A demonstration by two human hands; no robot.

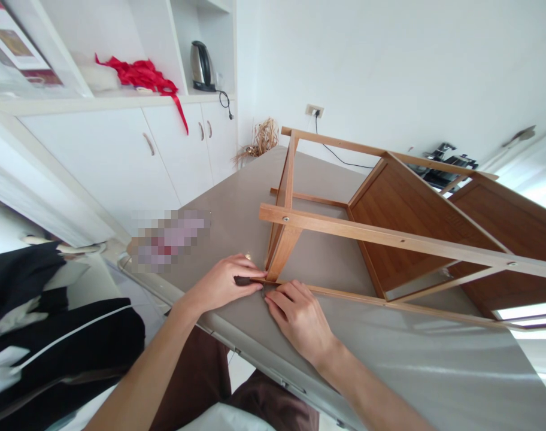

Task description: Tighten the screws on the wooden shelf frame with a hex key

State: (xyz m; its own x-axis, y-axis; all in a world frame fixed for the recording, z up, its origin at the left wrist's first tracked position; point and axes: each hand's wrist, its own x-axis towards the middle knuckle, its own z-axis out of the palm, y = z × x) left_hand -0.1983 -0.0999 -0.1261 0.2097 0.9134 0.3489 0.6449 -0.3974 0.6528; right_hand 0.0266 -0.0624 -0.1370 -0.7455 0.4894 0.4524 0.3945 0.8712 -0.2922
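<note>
A wooden shelf frame (336,226) lies on its side on the table, with panels between its rails. At its near lower corner, my left hand (226,281) is closed round the dark end of the bottom rail (243,281). Beside it, my right hand (302,317) has its thumb and fingers pinched together against the near side of the same corner. A thin, shiny bit shows between the two hands, too small to name. What the right fingers hold is mostly hidden.
The grey table (390,353) carries the frame and a blurred-out item (169,239) at its left end. Black appliances (446,164) stand behind the frame. White cabinets (106,155) hold a kettle (202,66) and red ribbon (140,75). Dark clothing (88,329) lies at lower left.
</note>
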